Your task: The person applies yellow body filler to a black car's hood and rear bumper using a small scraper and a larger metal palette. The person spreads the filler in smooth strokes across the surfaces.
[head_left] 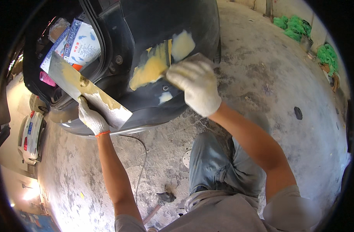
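Note:
My left hand (92, 119), in a white knitted glove with an orange cuff edge, is closed on the underside of a long flat putty board (65, 77). Yellowish putty is smeared along the board, with a darker lump near its middle. My right hand (202, 87), also gloved, is closed on a grey putty scraper (200, 59), partly hidden by the fingers and blurred. It is beside a streaky yellow putty patch (150, 69) on the black rear corner of a car (161, 19). A paler patch (183, 44) lies further right, and a small whitish one (165, 97) below.
Printed boxes (84, 44) sit in the car's open boot at the left. A dark hose (145, 154) and a dark-headed tool (166, 197) lie on the concrete floor (269, 69). Green netting (294, 27) is at the far right, a white car (32, 135) at the left.

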